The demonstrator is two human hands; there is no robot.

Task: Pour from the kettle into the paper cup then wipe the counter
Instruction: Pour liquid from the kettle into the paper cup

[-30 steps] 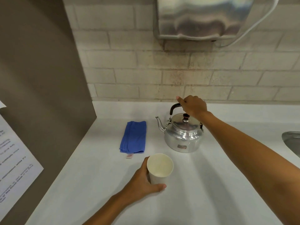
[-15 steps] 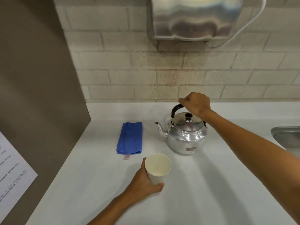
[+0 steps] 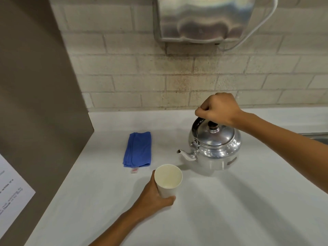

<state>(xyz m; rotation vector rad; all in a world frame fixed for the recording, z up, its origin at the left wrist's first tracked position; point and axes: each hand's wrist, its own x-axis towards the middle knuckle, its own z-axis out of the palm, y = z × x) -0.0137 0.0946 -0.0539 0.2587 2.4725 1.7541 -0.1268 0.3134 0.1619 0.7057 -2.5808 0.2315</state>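
Observation:
A shiny metal kettle point(image 3: 216, 150) hangs just above the white counter point(image 3: 230, 210), tilted slightly with its spout pointing left toward the cup. My right hand point(image 3: 217, 108) is closed around its black handle from above. A white paper cup point(image 3: 168, 181) stands upright on the counter in front of the spout, and looks empty. My left hand point(image 3: 153, 196) wraps around the cup's lower left side. A folded blue cloth point(image 3: 138, 152) lies flat on the counter to the left of the kettle, behind the cup.
A brown side panel point(image 3: 39, 103) with a printed sheet point(image 3: 12, 194) bounds the counter on the left. A brick wall stands behind, with a metal wall unit point(image 3: 202, 18) mounted above the kettle. A sink edge point(image 3: 319, 137) shows at far right.
My right hand has lifted the kettle off the counter and brought it nearer, its spout swinging down toward the cup. My left hand and the cup have stayed in place.

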